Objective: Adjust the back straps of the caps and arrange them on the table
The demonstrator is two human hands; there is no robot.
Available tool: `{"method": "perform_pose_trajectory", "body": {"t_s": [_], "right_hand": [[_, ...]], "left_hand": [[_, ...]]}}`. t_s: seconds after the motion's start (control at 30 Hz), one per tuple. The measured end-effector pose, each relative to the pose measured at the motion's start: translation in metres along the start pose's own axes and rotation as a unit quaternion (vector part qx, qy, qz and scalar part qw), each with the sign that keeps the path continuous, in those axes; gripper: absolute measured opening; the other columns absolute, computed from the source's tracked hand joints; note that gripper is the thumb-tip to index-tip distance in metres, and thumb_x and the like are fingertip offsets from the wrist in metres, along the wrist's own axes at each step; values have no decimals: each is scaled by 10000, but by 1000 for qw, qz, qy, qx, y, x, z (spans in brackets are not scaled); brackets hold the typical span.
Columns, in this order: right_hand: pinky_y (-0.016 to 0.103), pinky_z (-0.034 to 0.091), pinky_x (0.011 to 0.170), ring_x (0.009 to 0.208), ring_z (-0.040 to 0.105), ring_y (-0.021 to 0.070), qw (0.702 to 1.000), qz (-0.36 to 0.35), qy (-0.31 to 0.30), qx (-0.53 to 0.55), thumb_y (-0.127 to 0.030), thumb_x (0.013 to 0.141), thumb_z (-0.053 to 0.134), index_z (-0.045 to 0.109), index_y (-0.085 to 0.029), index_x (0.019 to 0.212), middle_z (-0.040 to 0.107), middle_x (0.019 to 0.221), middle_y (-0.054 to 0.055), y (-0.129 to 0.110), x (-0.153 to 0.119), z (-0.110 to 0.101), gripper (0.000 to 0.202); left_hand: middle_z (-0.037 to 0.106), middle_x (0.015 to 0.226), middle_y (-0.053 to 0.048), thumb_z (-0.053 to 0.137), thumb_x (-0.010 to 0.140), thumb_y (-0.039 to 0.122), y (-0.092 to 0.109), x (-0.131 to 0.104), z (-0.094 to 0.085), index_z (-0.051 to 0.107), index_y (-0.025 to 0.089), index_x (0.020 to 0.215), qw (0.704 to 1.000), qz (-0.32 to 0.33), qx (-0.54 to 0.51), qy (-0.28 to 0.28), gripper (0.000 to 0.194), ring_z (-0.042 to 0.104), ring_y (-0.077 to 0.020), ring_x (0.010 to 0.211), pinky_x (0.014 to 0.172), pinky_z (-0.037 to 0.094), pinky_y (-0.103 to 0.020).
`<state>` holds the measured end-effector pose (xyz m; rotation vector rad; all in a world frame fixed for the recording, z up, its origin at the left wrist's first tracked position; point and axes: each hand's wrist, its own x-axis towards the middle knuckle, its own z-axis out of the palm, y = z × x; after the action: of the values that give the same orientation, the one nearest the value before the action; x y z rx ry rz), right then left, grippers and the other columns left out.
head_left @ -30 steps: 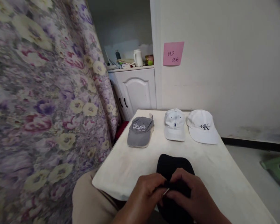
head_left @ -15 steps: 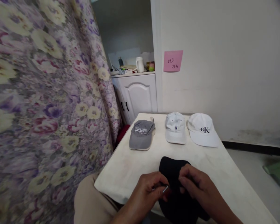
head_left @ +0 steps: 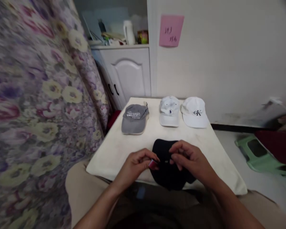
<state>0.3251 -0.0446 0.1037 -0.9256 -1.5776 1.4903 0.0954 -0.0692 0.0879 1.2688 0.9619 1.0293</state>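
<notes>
Head view: black cap (head_left: 166, 179) lies at the near edge of the tabletop (head_left: 109, 156), its lower end reaching slightly past that edge, above the lap. Small pale mark on it, between the two hands; too blurred to read.

Left hand (head_left: 135, 165) at the cap's left side. Grip narrow: thumb and fingers pinch a small reddish piece (head_left: 153, 164), dark at one end. Exact nature unclear; contact with the cap cannot be told.

Right hand (head_left: 193, 159) over the cap's right side, fingers curled, thumb near the fingertips. Cannot tell whether that grip holds anything fine, or whether it presses on the fabric.

Farther back on the tabletop, well apart from the hands: grey cap (head_left: 134, 124) to the left, pale cap (head_left: 169, 111) with a small dark emblem, white cap (head_left: 194, 113) with dark letters just beside it.

Risks, as judged: the reddish piece looks small for a pinch, so a loosened thumb could drop it into the lap or lose it against the dark fabric. The cap's overhang might let it tip or slide off if a wrist drags it nearer. Fingers crowding the pale mark could hide the working spot and cause a misplaced touch.
</notes>
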Motion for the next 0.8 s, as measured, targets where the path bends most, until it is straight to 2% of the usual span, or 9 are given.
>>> {"method": "perform_pose_trajectory", "body": {"t_s": [0.17, 0.33, 0.53, 0.8], "right_hand": [[243, 499, 576, 607, 627, 125, 999, -14, 10, -27, -282, 868, 658, 635, -191, 937, 730, 762, 17, 1, -2, 1, 117], [237, 465, 559, 587, 586, 115, 994, -55, 50, -85, -234, 856, 663, 651, -199, 850, 670, 714, -13, 1, 2, 4, 38], [257, 473, 646, 705, 615, 136, 984, -114, 61, -123, -204, 874, 649, 662, -209, 844, 666, 771, -11, 2, 2, 5, 32], [275, 488, 675, 700, 613, 139, 975, -144, 66, -159, -210, 882, 644, 654, -223, 851, 669, 788, -12, -5, -5, 5, 35]], "left_hand": [[720, 978, -73, 806, 796, 293, -15, 11, -11, 731, 121, 895, 997, 23, -72, -10, 212, 687, -148, 766, 725, 598, -280], [727, 978, -87, 786, 821, 253, -19, 20, -12, 719, 119, 903, 993, 59, -97, -25, 170, 699, -161, 811, 729, 611, -280], [726, 985, -87, 797, 806, 241, -11, 22, -9, 736, 133, 915, 992, 88, -71, -54, 164, 693, -152, 775, 678, 593, -251], [723, 1035, -100, 754, 842, 179, 1, 15, -4, 744, 147, 936, 990, 116, 15, -72, 99, 675, -163, 839, 692, 538, -241]]}}
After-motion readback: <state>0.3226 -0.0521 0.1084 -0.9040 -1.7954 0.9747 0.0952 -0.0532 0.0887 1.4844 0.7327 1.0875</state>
